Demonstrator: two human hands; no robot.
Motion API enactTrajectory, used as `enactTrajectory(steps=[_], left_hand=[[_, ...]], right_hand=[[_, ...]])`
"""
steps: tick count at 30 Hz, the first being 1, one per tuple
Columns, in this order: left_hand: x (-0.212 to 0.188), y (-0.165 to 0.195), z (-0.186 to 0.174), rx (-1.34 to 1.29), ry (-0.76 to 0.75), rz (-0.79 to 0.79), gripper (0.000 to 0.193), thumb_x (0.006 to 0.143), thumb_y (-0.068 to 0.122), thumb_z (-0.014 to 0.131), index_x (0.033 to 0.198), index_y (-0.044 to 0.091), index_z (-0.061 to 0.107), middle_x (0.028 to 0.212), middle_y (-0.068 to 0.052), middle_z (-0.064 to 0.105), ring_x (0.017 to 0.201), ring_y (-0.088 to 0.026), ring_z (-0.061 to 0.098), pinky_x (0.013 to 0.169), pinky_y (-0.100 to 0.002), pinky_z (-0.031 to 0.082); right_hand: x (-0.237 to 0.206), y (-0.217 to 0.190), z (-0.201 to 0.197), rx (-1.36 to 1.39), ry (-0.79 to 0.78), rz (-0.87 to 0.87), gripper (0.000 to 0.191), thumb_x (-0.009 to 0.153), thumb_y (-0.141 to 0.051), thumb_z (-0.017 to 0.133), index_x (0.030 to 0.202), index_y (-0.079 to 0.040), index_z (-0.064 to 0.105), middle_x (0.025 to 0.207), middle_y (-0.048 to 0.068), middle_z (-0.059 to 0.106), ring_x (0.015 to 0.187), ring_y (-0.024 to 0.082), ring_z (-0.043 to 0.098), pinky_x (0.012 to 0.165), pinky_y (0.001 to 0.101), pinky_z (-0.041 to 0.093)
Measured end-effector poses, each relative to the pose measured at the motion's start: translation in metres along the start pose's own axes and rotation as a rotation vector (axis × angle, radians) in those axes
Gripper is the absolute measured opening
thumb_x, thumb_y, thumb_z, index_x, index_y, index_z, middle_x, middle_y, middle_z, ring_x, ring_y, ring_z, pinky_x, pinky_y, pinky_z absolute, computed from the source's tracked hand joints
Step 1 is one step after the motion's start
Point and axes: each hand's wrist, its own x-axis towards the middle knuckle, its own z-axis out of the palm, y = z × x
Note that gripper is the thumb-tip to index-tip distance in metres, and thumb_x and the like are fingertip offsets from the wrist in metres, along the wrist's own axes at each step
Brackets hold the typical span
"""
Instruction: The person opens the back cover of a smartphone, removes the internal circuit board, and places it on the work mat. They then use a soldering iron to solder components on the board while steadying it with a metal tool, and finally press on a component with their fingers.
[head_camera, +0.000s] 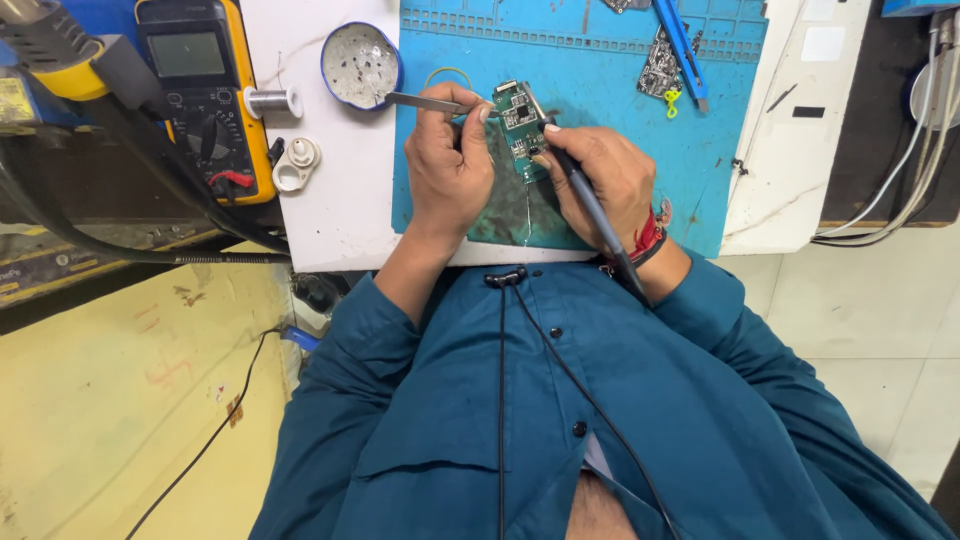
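On the blue work mat (700, 150) in the upper centre of the frame, the small green circuit board (520, 125) lies flat between the two hands, and it needs to stay seated there while heat is applied. The left hand (448, 165) is closed around a pair of metal tweezers (425, 101) whose tips meet the board's upper left edge; the right hand (600, 180) is clamped pen-fashion on a dark soldering iron (585, 200), its tip on the board. Judged from this posture, brace both wrists on the worktop (330, 190), keep the tweezers light and level, and hold the iron tip on a single joint only.
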Motion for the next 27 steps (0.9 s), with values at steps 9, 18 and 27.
enactTrajectory(steps=[9,18,27], left_hand=[[0.0001,-0.0003,0.0005,0.047,0.018,-0.004,0.016,0.106,-0.005,0.061,0.117,0.002,0.052,0.091,-0.007,0.070,0.069,-0.007,0.058,0.060,-0.025,0.045],[-0.0004,-0.0015,0.0008,-0.005,0.006,-0.032,0.016,0.107,-0.004,0.060,0.118,0.002,0.052,0.093,-0.007,0.069,0.070,-0.007,0.060,0.060,-0.024,0.048],[0.0005,-0.0007,0.0003,0.002,-0.001,-0.023,0.015,0.107,-0.004,0.060,0.117,0.002,0.052,0.093,-0.007,0.069,0.070,-0.006,0.060,0.059,-0.024,0.047]], right_hand=[[-0.0037,0.0011,-0.0036,0.040,-0.025,0.098,0.024,0.102,-0.019,0.079,0.115,-0.001,0.069,0.104,0.014,0.074,0.088,0.030,0.073,0.076,0.0365,0.056],[-0.0037,0.0019,-0.0002,0.049,-0.025,0.113,0.015,0.102,-0.012,0.078,0.107,-0.001,0.069,0.096,0.013,0.073,0.079,0.028,0.070,0.069,0.0357,0.053],[-0.0030,0.0013,0.0000,0.033,-0.025,0.109,0.013,0.101,-0.010,0.077,0.104,-0.001,0.069,0.093,0.013,0.072,0.078,0.028,0.070,0.068,0.0360,0.052]])
